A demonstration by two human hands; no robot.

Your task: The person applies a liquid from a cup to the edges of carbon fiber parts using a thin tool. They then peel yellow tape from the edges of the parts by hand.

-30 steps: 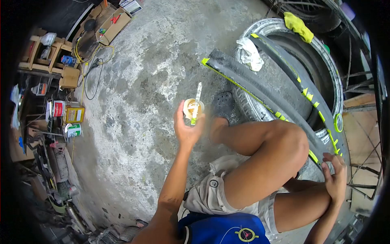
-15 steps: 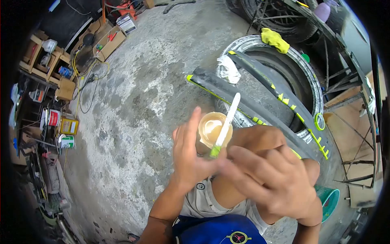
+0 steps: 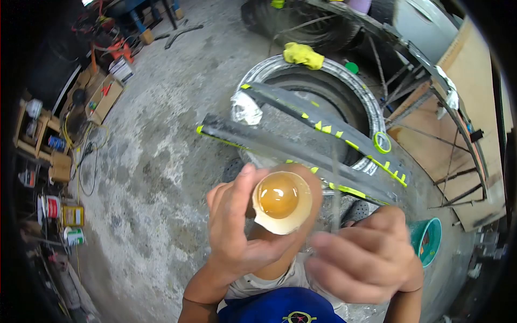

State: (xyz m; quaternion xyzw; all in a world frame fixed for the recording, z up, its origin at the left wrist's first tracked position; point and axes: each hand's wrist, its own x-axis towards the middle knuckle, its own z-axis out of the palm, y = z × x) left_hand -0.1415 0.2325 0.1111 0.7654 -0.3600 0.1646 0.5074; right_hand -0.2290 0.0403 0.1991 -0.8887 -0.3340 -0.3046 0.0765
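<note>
My left hand (image 3: 231,229) is wrapped around a small pale paper cup (image 3: 280,225), its open mouth tipped towards me. Amber liquid (image 3: 277,200) lies inside and reflects the light. To the right of the cup, apart from it, my right hand (image 3: 371,258) is closed and smeared by motion. A thin stirring stick (image 3: 335,188) rises from its fingers as a faint blurred streak. Beyond the hands, two long dark trim panels (image 3: 280,145) edged with yellow-green masking tape lie across a tire (image 3: 253,72).
A yellow glove (image 3: 303,55), a crumpled white cloth (image 3: 246,109) and a roll of green tape (image 3: 382,142) rest on the tire and panels. A teal bucket (image 3: 432,242) stands at right, near a metal frame (image 3: 479,161). Paint cans (image 3: 72,216) line the left side.
The white stick has left the cup's mouth and moved right with my right hand. Amber liquid now shows fully in the cup. The view has shifted, so the floor items sit further left.
</note>
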